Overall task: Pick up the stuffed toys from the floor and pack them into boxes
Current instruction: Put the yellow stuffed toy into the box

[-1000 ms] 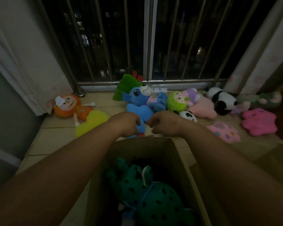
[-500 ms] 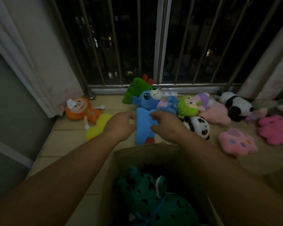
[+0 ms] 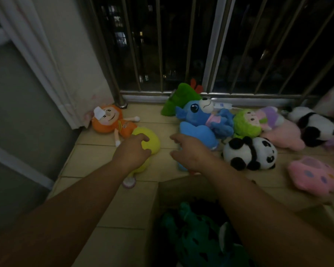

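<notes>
Stuffed toys lie on the tiled floor before a barred window. An orange-haired doll (image 3: 112,120) in yellow trousers (image 3: 152,141) lies at the left. My left hand (image 3: 132,151) reaches over the yellow trousers, fingers loosely spread, touching or just above them. My right hand (image 3: 189,149) hovers with fingers spread beside the blue plush (image 3: 199,130), holding nothing. A cardboard box (image 3: 154,197) stands in front of me with a teal spotted toy (image 3: 199,239) inside.
To the right lie a small panda (image 3: 249,153), a green-hooded doll (image 3: 245,124), a pink plush (image 3: 283,135), a bigger panda (image 3: 314,128) and a pink paw cushion (image 3: 314,176). A green toy (image 3: 179,99) leans by the railing. A curtain (image 3: 66,64) hangs left.
Both hands moved away from the blue plush and opened. The left hand went left onto the doll's yellow trousers. The view swung left and closer to the floor.
</notes>
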Action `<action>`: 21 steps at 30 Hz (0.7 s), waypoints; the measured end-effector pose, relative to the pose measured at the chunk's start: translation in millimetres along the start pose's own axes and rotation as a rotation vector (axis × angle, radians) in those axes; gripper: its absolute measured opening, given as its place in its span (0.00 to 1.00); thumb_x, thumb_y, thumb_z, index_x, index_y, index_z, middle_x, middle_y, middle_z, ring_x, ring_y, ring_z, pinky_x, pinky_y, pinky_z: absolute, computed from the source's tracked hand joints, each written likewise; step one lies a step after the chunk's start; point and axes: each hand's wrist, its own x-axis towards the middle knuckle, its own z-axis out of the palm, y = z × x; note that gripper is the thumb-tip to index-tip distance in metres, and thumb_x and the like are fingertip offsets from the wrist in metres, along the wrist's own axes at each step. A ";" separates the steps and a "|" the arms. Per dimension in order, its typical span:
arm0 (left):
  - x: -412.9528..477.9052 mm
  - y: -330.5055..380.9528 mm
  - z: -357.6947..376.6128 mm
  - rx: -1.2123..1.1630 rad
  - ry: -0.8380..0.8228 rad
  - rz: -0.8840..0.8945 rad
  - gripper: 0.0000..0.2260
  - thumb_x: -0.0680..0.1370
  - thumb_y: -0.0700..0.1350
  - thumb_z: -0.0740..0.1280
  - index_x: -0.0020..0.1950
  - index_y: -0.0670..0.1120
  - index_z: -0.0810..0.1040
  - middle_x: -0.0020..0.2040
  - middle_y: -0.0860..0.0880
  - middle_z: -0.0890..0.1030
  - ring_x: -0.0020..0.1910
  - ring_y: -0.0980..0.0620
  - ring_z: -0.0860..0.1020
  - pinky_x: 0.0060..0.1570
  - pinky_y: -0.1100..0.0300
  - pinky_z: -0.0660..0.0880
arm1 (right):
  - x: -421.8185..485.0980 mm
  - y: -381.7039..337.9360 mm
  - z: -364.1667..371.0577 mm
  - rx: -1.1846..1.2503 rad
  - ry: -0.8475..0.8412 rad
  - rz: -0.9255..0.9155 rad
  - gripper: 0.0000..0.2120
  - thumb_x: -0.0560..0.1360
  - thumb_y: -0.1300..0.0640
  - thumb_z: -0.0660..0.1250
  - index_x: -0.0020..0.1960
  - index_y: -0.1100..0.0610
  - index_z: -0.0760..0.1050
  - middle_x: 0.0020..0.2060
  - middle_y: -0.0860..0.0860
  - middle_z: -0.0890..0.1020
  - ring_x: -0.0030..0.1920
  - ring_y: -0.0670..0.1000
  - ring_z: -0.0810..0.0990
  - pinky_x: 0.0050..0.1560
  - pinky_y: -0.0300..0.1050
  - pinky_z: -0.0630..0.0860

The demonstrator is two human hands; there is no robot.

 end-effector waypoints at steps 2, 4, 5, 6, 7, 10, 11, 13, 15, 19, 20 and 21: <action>3.6 -14.6 1.0 0.005 -0.002 -0.010 0.20 0.71 0.48 0.71 0.63 0.50 0.74 0.62 0.46 0.77 0.57 0.47 0.76 0.55 0.53 0.73 | 10.7 -4.4 8.5 0.013 -0.014 -0.004 0.27 0.75 0.52 0.66 0.73 0.49 0.63 0.68 0.51 0.72 0.65 0.53 0.72 0.62 0.46 0.70; 7.6 -28.8 1.5 0.002 0.004 -0.028 0.21 0.71 0.48 0.71 0.64 0.50 0.74 0.62 0.46 0.76 0.58 0.47 0.75 0.55 0.53 0.73 | 21.4 -9.3 16.0 0.021 -0.027 -0.007 0.28 0.76 0.53 0.66 0.73 0.50 0.63 0.68 0.51 0.72 0.66 0.53 0.72 0.62 0.46 0.70; 9.7 -35.7 1.5 -0.001 0.004 -0.043 0.22 0.71 0.48 0.71 0.65 0.50 0.73 0.63 0.45 0.76 0.58 0.46 0.75 0.56 0.53 0.73 | 27.0 -11.7 19.9 0.021 -0.034 -0.008 0.28 0.76 0.52 0.66 0.73 0.50 0.63 0.68 0.52 0.72 0.66 0.53 0.72 0.62 0.47 0.70; 12.0 -42.7 1.6 -0.006 0.001 -0.059 0.23 0.71 0.47 0.71 0.65 0.49 0.73 0.63 0.45 0.75 0.59 0.46 0.74 0.56 0.53 0.72 | 32.5 -14.3 24.1 0.023 -0.042 -0.007 0.28 0.75 0.52 0.67 0.73 0.50 0.62 0.69 0.52 0.72 0.66 0.53 0.72 0.62 0.47 0.71; 15.1 -50.1 2.6 -0.017 -0.002 -0.074 0.23 0.71 0.47 0.71 0.66 0.49 0.73 0.64 0.45 0.74 0.60 0.46 0.74 0.56 0.54 0.72 | 37.9 -17.0 28.6 0.025 -0.050 -0.005 0.29 0.75 0.51 0.67 0.73 0.50 0.62 0.69 0.52 0.71 0.66 0.54 0.72 0.63 0.48 0.71; 24.6 -69.4 6.7 -0.076 -0.019 -0.147 0.24 0.71 0.48 0.72 0.66 0.48 0.72 0.64 0.43 0.73 0.60 0.44 0.73 0.53 0.55 0.71 | 53.5 -25.2 42.8 0.017 -0.082 0.001 0.30 0.75 0.49 0.67 0.74 0.51 0.62 0.70 0.53 0.71 0.66 0.54 0.72 0.64 0.49 0.71; 27.4 -75.1 8.7 -0.093 -0.026 -0.175 0.25 0.71 0.48 0.72 0.66 0.48 0.71 0.64 0.42 0.73 0.60 0.44 0.73 0.52 0.54 0.71 | 58.0 -27.4 47.6 0.010 -0.097 0.002 0.31 0.75 0.48 0.67 0.74 0.51 0.61 0.70 0.53 0.70 0.67 0.54 0.71 0.64 0.48 0.71; 31.4 -86.3 13.8 -0.096 -0.055 -0.223 0.27 0.70 0.49 0.73 0.68 0.49 0.70 0.64 0.41 0.72 0.60 0.42 0.73 0.54 0.53 0.73 | 64.9 -31.1 56.6 -0.011 -0.126 0.001 0.31 0.75 0.47 0.66 0.75 0.50 0.60 0.71 0.52 0.68 0.68 0.54 0.69 0.64 0.47 0.69; 33.5 -96.9 18.8 -0.085 -0.067 -0.237 0.30 0.69 0.50 0.73 0.69 0.49 0.68 0.64 0.40 0.72 0.61 0.41 0.73 0.56 0.50 0.73 | 70.2 -32.9 66.1 -0.031 -0.149 -0.004 0.31 0.76 0.47 0.66 0.75 0.50 0.59 0.72 0.53 0.67 0.69 0.55 0.68 0.65 0.47 0.67; 36.5 -113.6 31.3 -0.060 -0.083 -0.204 0.38 0.64 0.52 0.76 0.71 0.50 0.65 0.63 0.40 0.73 0.61 0.40 0.73 0.55 0.50 0.73 | 80.0 -33.6 81.4 -0.053 -0.182 -0.004 0.32 0.76 0.47 0.66 0.76 0.50 0.57 0.73 0.53 0.65 0.71 0.55 0.66 0.67 0.48 0.67; 36.0 -116.0 34.0 -0.070 -0.102 -0.223 0.42 0.62 0.53 0.77 0.73 0.50 0.63 0.65 0.40 0.71 0.63 0.40 0.71 0.57 0.49 0.72 | 81.7 -33.4 82.8 -0.063 -0.185 -0.008 0.33 0.76 0.47 0.66 0.76 0.50 0.57 0.73 0.53 0.64 0.71 0.55 0.66 0.67 0.48 0.67; 36.8 -120.5 38.3 -0.097 -0.115 -0.245 0.46 0.60 0.56 0.77 0.74 0.51 0.60 0.68 0.40 0.69 0.65 0.40 0.70 0.60 0.48 0.71 | 83.2 -32.8 83.6 -0.067 -0.188 -0.010 0.33 0.76 0.47 0.65 0.76 0.50 0.57 0.73 0.53 0.64 0.70 0.55 0.66 0.67 0.48 0.67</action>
